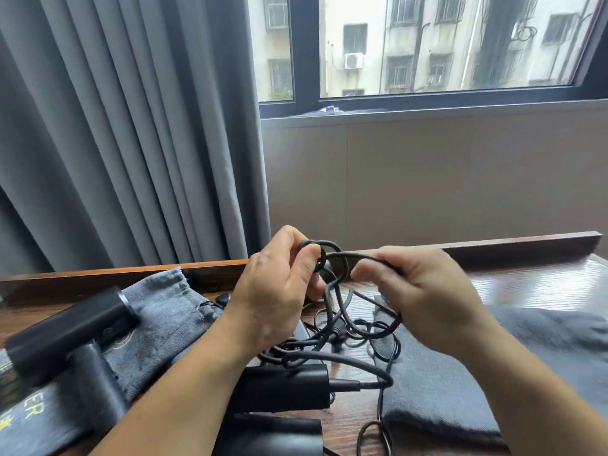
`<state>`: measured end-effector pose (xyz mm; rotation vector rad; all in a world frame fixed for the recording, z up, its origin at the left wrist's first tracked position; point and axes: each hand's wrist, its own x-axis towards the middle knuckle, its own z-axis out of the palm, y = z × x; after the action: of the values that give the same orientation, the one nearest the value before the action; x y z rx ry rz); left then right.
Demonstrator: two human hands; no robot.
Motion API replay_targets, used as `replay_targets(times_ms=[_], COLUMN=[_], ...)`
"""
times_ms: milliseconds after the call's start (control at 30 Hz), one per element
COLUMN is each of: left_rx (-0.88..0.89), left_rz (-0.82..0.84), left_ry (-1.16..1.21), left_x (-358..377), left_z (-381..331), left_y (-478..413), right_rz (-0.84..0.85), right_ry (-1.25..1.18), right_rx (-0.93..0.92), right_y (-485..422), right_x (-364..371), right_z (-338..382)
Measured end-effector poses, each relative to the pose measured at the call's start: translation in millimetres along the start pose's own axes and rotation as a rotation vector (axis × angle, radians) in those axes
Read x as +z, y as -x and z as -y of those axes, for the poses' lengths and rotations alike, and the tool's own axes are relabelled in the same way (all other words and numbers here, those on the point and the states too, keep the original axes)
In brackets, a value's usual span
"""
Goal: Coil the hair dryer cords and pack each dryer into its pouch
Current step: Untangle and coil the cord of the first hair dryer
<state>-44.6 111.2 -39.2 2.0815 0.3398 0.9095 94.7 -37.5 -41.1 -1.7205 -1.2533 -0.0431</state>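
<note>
Both hands up over the counter (526,284), working one black cord (342,311). Left hand (276,291) has its grip closed on a small loop of the cord, thumb & fingers pinching it at the top, w/ loops showing just right of the thumb. Right hand (424,291) grip is clenched on the same cord a short way to the right, so a taut stretch runs between the two grips; right hand is blurred, so exact finger placement is prob a pinch but hard to call. Below both grips the rest of the cord hangs down and lies in a loose tangle on the counter. Under the left forearm sits a black dryer (286,386), cord end pointing right. Another black dryer (65,334) lies far left of the left grip, on top of a grey-blue pouch (164,311). A darker grey pouch (454,383) lies flat below the right grip. Grey curtain (115,126) behind left grip, window (427,44) beyond the right.
</note>
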Motion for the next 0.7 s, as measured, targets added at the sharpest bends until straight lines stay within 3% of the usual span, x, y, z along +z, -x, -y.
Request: replay_targets(times_ms=[133, 233, 300, 367, 433, 467, 567, 633, 700], left_rx=[-0.087, -0.018, 0.022, 0.032, 0.045, 0.056, 0.084, 0.08, 0.051], left_rz=[0.099, 0.085, 0.011, -0.033, -0.01, 0.023, 0.064, 0.05, 0.046], left_ry=[0.201, 0.072, -0.059, -0.095, -0.151, -0.185, -0.234, -0.23, -0.212], left_x=[0, 0, -3, -5, -3, -1, 4, 2, -1], left_z=[2, 1, 4, 5, 2, 0, -1, 1, 2], left_y=[-5, -6, -6, -6, -6, -5, -3, -2, -3], right_rz=[-0.19, -0.388, -0.412, -0.222, -0.108, -0.106, 0.008, 0.087, 0.049], right_ry=[-0.927, -1.249, -1.079, -0.489, 0.075, 0.239, 0.317, 0.378, 0.337], right_rx=[0.179, 0.275, 0.412, 0.519, 0.449, 0.291, -0.074, -0.097, -0.127], right_y=[-2, -9, -12, -11, -5, -3, 0, 0, -4], right_x=[-11, -24, -36, -40, -32, -24, 5, 20, 21], right_z=[-8, -18, -32, -49, -43, -34, -5, 0, -2])
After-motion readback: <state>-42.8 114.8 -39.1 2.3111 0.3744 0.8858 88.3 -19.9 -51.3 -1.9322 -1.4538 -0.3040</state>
